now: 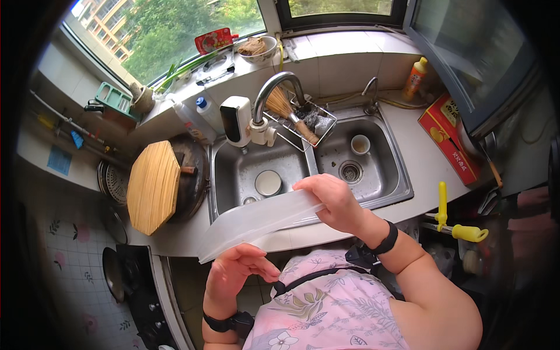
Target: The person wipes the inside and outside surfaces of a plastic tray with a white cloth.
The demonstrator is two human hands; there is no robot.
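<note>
My right hand (334,201) grips one end of a translucent white plastic sheet or lid (258,221), thumb on one side and fingers on the other. The piece is tilted across the front edge of a double stainless steel sink (363,177). My left hand (243,269) is just below its other end, fingers apart and slightly curled; whether it touches the piece is hard to tell. A pale round bowl (268,183) stands in the left basin, and a white cup (360,145) in the right one near the drain.
A faucet with a white heater unit (236,120) arches over the left basin. A wire rack (326,127) holds a straw brush (282,105). An octagonal wooden lid (153,188) lies at left. A red box (450,144) and an open window pane (472,57) are at right.
</note>
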